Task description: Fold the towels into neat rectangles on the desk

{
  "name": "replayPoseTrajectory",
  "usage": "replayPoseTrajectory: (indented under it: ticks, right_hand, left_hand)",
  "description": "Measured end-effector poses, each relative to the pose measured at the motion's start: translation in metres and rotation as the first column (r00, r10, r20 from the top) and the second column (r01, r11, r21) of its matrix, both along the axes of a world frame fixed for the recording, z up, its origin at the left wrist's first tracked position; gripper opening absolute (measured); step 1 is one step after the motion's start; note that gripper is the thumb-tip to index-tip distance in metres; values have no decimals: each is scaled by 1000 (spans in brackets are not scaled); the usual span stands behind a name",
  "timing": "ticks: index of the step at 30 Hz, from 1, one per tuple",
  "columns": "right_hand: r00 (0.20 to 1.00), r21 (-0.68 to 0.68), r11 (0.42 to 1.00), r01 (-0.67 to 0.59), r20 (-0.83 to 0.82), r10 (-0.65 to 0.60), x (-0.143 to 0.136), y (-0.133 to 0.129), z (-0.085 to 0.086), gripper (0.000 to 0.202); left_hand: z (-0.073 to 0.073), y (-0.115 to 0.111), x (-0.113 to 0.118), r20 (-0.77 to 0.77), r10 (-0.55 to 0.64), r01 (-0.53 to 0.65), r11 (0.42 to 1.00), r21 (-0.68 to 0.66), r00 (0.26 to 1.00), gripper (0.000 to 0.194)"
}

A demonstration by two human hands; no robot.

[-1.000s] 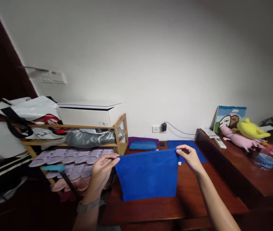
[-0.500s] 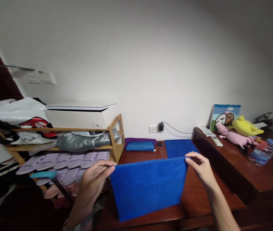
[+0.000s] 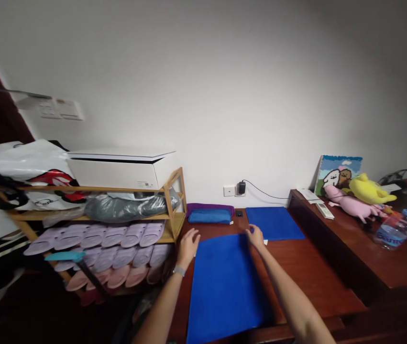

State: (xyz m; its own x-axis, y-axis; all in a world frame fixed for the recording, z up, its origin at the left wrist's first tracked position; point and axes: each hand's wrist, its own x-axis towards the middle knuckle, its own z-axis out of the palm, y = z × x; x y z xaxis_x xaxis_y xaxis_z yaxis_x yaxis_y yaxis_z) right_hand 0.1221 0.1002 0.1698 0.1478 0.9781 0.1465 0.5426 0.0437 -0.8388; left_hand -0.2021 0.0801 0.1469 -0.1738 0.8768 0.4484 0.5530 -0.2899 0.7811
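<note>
Blue cloth [image 3: 225,286] lies spread on the wooden table [image 3: 311,272], its far edge between the two hands. Left hand [image 3: 188,244] is by the far left corner, fingers loosely apart, no grip visible; right hand [image 3: 256,236] is at the far right corner, fingers curled (pinching or not, can't tell). Probably light, soft and limp, hard to damage, likely to wrinkle if pushed; best held by both far corners, kept taut.
</note>
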Motion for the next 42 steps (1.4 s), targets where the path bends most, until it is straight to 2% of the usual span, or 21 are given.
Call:
replayPoseTrajectory:
  ticks: [2,4,5,7,9,11,13,15,17,19,20,21,23,25,26,29,31,33,36,38,42]
  right_hand:
    - [998,-25,1000,17,61,-15,-19,-22,-27,57]
    - [988,-56,998,12,156,-3,-38,-53,-63,59]
    - [962,-82,997,3,271,19,-47,-69,-83,63]
    - [894,-152,988,-3,443,71,-61,-99,-123,69]
    - [840,-196,981,4,532,103,-69,-118,-154,73]
    - [818,-199,980,-4,563,118,-67,-124,-171,74]
    - [806,-185,980,-68,569,163,-56,-115,-170,74]
    - [780,-182,961,-207,562,274,-41,-95,-155,74]
    - [711,-194,898,-394,555,432,-26,-68,-132,73]
    - [615,-214,810,-546,554,561,-16,-46,-111,71]
    - [584,-214,782,-585,558,590,-14,-38,-103,70]
    - [580,-203,781,-591,565,586,-14,-34,-99,69]
    - [648,-151,854,-499,589,483,-16,-37,-101,67]
    - [739,-109,949,-297,603,300,-18,-51,-114,66]
    - [765,-109,976,-186,607,214,-17,-60,-123,67]
    - [780,-178,984,22,618,95,-8,-81,-148,72]
    - [776,-214,976,35,621,109,1,-86,-156,74]
    - [769,-229,973,-15,619,158,9,-82,-155,73]
    - [748,-247,963,-111,617,244,13,-68,-144,72]
    - [742,-247,958,-144,614,269,12,-57,-135,70]
    - [756,-242,962,-123,605,249,6,-38,-129,70]
  left_hand:
    - [-29,-9,17,-80,-50,50,999,0,996,34]
    - [-62,-21,30,-196,-119,118,993,-16,973,34]
    - [-79,-27,34,-296,-151,150,988,-26,943,37]
    - [-109,-33,37,-537,-183,184,981,-53,824,44]
    - [-130,-33,34,-702,-183,164,982,-95,688,51]
    - [-142,-31,29,-737,-179,95,983,-155,652,55]
    - [-147,-33,27,-729,-150,4,980,-198,667,57]
    - [-152,-46,27,-723,-64,-109,976,-190,688,59]
    - [-158,-69,30,-724,41,-222,962,-157,688,61]
    - [-163,-96,34,-736,102,-297,945,-139,670,62]
    - [-164,-107,35,-740,110,-310,941,-138,664,60]
    - [-162,-115,36,-741,108,-306,942,-137,663,57]
    - [-150,-118,35,-734,81,-245,962,-119,675,52]
    - [-132,-103,29,-724,26,-123,989,-82,689,52]
    - [-123,-91,25,-724,-14,-51,996,-69,689,52]
    - [-109,-55,10,-742,-138,86,990,-109,656,54]
    - [-117,-46,5,-754,-171,58,983,-174,634,57]
    - [-134,-53,5,-756,-130,-33,980,-196,641,58]
    - [-163,-84,13,-737,15,-181,973,-146,675,62]
    - [-177,-105,21,-718,96,-250,962,-112,690,65]
    - [-181,-127,30,-700,133,-281,954,-100,701,65]
